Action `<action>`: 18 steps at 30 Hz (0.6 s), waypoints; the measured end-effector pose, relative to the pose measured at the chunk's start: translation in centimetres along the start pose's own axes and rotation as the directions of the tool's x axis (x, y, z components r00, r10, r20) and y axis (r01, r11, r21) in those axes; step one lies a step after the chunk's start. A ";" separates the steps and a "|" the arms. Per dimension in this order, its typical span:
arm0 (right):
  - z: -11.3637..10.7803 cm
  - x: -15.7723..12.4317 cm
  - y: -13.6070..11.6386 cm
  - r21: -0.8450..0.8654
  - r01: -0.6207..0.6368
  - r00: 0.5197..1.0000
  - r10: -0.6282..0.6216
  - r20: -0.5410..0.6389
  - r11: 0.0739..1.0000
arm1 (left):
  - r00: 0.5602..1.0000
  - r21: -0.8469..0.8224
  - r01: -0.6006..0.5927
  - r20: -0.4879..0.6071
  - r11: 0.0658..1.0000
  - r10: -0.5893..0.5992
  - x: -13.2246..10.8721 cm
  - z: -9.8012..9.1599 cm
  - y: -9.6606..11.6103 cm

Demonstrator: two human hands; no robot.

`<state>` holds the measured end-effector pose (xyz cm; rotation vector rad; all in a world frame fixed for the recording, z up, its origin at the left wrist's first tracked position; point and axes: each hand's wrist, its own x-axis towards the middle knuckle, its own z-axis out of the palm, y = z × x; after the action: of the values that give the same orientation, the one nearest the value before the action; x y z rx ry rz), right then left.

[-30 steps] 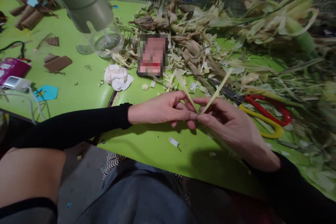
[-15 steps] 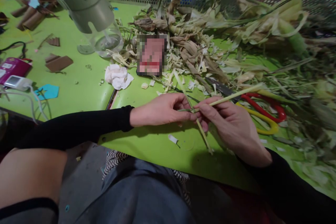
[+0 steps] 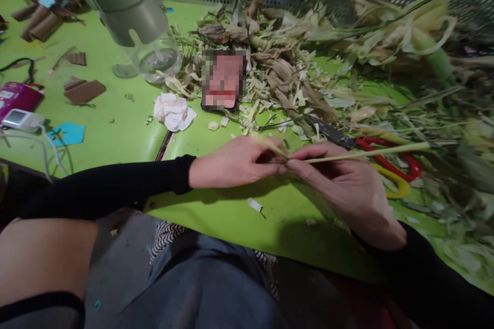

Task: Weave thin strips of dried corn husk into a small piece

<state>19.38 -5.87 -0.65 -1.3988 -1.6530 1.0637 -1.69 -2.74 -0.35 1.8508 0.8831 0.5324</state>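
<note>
Both my hands meet over the front of the green table. My left hand is closed in a pinch on the near end of a thin pale-green husk strip. My right hand pinches the same strip beside it, and the strip runs out level to the right past the fingers. A short second strip end sticks up-left from the pinch. Both forearms wear black sleeves.
Red-and-yellow scissors lie just behind my right hand. A big heap of dry corn husks covers the back and right. A phone, crumpled tissue, a clear bottle, cardboard scraps and a charger with cables lie to the left.
The long strip has swung from pointing up and right down to nearly level, reaching further right. My hands stay pinched together in about the same place.
</note>
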 end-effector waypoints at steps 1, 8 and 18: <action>-0.1 0.0 0.0 0.050 -0.015 1.000 0.016 -0.026 0.999 | 0.993 0.058 -0.069 -0.093 0.996 0.074 0.0 -0.3 0.0; -0.2 -0.1 0.0 0.373 -0.036 0.985 0.097 -0.146 0.927 | 0.893 0.323 -0.233 -0.302 0.917 0.333 -0.4 -0.8 0.2; 0.8 -0.4 -0.2 0.183 0.037 0.989 -0.010 -0.149 0.982 | 0.995 0.031 -0.048 -0.089 0.998 0.051 -0.2 0.4 0.7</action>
<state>18.65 -6.41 -0.80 -1.3006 -1.4235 1.0463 -1.29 -3.30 0.13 1.8914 0.9102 0.6405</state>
